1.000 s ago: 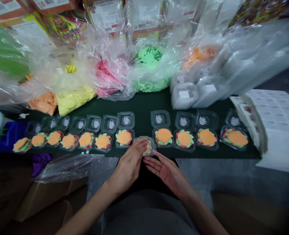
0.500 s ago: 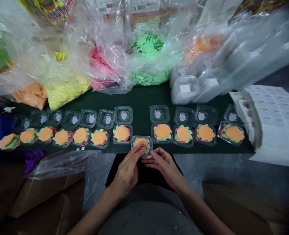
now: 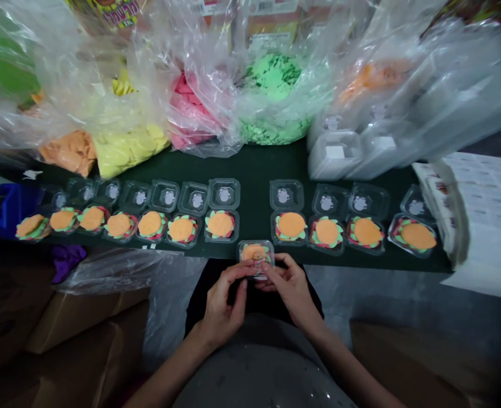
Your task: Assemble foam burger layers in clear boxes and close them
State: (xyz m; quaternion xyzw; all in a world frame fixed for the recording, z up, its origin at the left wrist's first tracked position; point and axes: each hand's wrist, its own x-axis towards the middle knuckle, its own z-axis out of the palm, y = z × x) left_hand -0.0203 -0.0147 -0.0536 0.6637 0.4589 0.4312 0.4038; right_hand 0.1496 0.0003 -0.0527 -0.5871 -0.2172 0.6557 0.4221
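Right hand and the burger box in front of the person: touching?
Touching. The head view shows the right hand at the burger box, its thumb pressed over the near right corner.

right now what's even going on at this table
A person's right hand grips a closed clear box with a burger-shaped stack inside, at the near edge of the table; the left hand rests its fingers on it. Behind, open boxes holding similar stacks stand in a row. Bags of pink pieces and green pieces sit farther back.
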